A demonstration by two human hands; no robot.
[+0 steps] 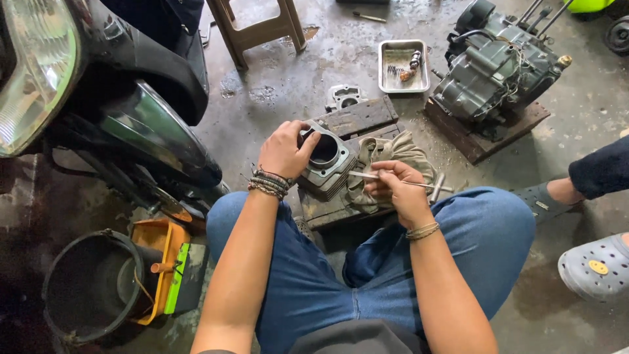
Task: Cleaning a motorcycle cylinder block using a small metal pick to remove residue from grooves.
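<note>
My left hand (285, 149) grips the metal cylinder (326, 160) on the wood block (357, 118) – keeps it steady. My right hand (396, 190) pinches a thin tool (367, 176) w/ closed fingers – tip near the hole.

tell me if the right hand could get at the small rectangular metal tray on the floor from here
Probably yes, though only by stretching: the right hand holds a thin metal tool, and the metal tray lies past the wooden blocks, nothing blocking it.
</note>
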